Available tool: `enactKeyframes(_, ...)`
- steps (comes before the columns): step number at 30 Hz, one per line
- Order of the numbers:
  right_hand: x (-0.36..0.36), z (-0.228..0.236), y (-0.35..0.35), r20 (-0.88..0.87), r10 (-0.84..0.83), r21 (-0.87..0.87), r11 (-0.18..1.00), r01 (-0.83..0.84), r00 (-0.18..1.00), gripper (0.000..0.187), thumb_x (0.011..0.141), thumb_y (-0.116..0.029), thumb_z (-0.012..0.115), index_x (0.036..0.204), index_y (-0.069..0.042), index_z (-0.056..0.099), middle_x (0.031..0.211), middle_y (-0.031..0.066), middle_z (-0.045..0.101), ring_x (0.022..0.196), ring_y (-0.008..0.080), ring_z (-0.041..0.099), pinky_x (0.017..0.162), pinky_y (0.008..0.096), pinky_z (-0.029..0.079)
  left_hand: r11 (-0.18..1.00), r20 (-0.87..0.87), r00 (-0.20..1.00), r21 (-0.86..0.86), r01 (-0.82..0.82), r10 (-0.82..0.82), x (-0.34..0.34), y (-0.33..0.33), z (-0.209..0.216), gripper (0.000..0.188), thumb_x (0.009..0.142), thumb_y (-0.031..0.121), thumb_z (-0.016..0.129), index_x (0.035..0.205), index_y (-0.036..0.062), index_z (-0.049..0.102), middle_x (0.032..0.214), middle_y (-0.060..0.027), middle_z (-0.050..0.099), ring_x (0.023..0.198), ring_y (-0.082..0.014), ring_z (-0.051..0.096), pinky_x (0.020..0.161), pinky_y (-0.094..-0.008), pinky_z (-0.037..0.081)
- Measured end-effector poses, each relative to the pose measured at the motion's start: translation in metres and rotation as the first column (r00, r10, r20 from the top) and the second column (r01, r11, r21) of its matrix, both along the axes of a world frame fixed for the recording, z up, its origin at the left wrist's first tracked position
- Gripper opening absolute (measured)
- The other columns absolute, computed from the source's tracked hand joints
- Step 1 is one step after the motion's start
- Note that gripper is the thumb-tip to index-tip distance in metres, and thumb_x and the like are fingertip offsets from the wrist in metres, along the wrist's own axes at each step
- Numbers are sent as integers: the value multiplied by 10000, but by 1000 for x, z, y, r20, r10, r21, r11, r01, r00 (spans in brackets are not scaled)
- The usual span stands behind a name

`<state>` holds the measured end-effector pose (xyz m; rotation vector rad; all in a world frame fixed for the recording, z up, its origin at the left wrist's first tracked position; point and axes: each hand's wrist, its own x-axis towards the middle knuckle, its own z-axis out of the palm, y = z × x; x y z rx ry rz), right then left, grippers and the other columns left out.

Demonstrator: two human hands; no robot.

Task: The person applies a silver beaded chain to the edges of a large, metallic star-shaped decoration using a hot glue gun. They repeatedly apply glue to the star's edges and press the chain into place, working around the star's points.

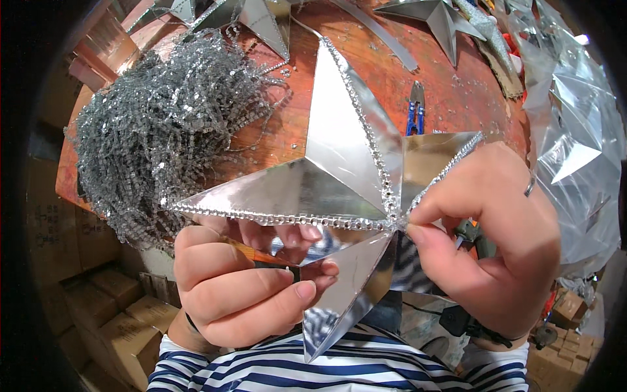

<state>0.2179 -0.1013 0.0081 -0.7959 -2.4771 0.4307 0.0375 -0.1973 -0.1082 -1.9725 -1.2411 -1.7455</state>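
A large silver folded star (336,121) with a mirror-like surface is held up over the near edge of the table. My left hand (238,287) is closed on its lower left side, fingers bent around a point. Shiny silver sequin trim (281,219) runs along ridges of the star and meets at its centre. Thumb and forefinger of my right hand (493,228) pinch together at that centre, on the trim. Another stretch of trim rises from there along the right point. The star's far right side is partly hidden behind my right hand.
A big heap of silver sequin strands (170,124) covers the table's left side. Blue-handled thread snips (416,111) lie behind the star on the red table (281,130). More silver stars (434,23) lie at the back; clear plastic wrapping (581,144) hangs right. Cardboard boxes (124,346) stand below.
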Motion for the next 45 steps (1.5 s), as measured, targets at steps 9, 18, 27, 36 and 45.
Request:
enactKeyframes(9, 11, 6, -2, -20, 30, 26, 999, -29, 999, 226, 572, 83, 626, 775, -13, 642, 705, 73, 570, 561, 172, 473, 538, 261, 352, 1000, -55, 998, 2, -15, 15, -5, -1, 2, 371, 631, 91, 855, 899, 230, 640, 850, 103, 526, 736, -114, 458, 588, -255, 432)
enactKeyframes(18, 20, -4, -17, 19, 59, 275, 960, -62, 998, 243, 568, -25, 615, 795, -15, 700, 678, 23, 494, 559, 157, 423, 505, 284, 306, 991, -45, 990, 12, -134, 134, -9, -4, 3, 455, 558, 117, 859, 888, 341, 640, 841, 145, 466, 864, -124, 403, 685, -259, 352)
enactKeyframes(27, 15, 1, -14, 138, 24, 261, 963, -59, 990, 242, 591, -51, 632, 820, -22, 705, 696, 9, 499, 589, 159, 436, 535, 280, 330, 973, -2, 981, 125, -192, 194, -11, 5, -7, 515, 488, 71, 841, 874, 360, 660, 814, 165, 460, 873, -125, 406, 670, -270, 335)
enactKeyframes(36, 12, -2, -13, 130, 21, 265, 963, -55, 991, 207, 621, -57, 638, 815, -27, 703, 705, 5, 505, 591, 164, 446, 525, 282, 335, 983, -2, 987, 92, -159, 160, -14, 5, -4, 494, 534, 54, 845, 878, 356, 657, 816, 168, 468, 860, -112, 409, 657, -248, 329)
enactKeyframes(45, 22, -5, -22, -116, -33, 215, 975, 58, 993, 148, 693, -109, 636, 826, -61, 592, 721, 50, 539, 560, 179, 395, 493, 302, 290, 985, 2, 990, 94, -142, 143, -13, 5, -8, 479, 535, 45, 812, 864, 349, 644, 802, 159, 445, 844, -111, 401, 653, -241, 324)
